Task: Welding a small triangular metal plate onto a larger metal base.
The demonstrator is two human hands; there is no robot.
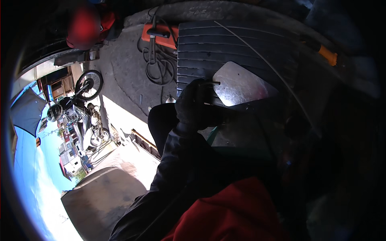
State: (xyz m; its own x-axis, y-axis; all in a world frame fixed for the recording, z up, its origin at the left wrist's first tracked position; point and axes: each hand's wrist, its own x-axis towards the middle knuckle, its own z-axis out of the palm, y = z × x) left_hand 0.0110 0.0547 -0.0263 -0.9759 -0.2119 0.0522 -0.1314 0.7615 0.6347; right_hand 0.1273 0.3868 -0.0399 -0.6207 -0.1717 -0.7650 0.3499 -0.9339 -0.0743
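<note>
Platform: the black slatted surface (197, 60) lay far.
Writing: faint marks on the far grey rim (237, 9) were unreadable.
Plate: the pale, round-cornered metal plate (241, 86) lay over the slats, right of the left hand (191, 98).
Grip: that hand curled around a thin metal rod (216, 83).
Right hand: lost in shadow; state could not be told.

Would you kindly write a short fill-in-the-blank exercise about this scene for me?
1. In the picture, the pale plate is to the ____ of the left hand.
2. The vehicle with spoked wheels is a ____.
3. The cloth at the bottom edge is ____.
4. Cable lies by a thing coloured ____.

Missing words: right; motorcycle; red; orange.
</note>
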